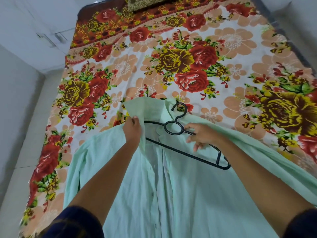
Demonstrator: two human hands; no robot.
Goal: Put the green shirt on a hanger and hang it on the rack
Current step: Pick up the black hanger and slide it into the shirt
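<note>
Green shirt (pixel 180 194) on bed; L hand (pixel 132 130) lifts front, R hand (pixel 201 134) grips hanger (pixel 173 129).

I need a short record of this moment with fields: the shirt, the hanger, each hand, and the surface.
shirt: green shirt lies open on the bed, collar at the far end
hanger: black hanger lies on the shirt near the collar, hook pointing away, left end under the fabric
left hand: left hand grips the shirt's front edge near the collar and lifts it
right hand: right hand pinches the hanger beside its ring
surface: floral bedsheet
rack: not in view
</note>
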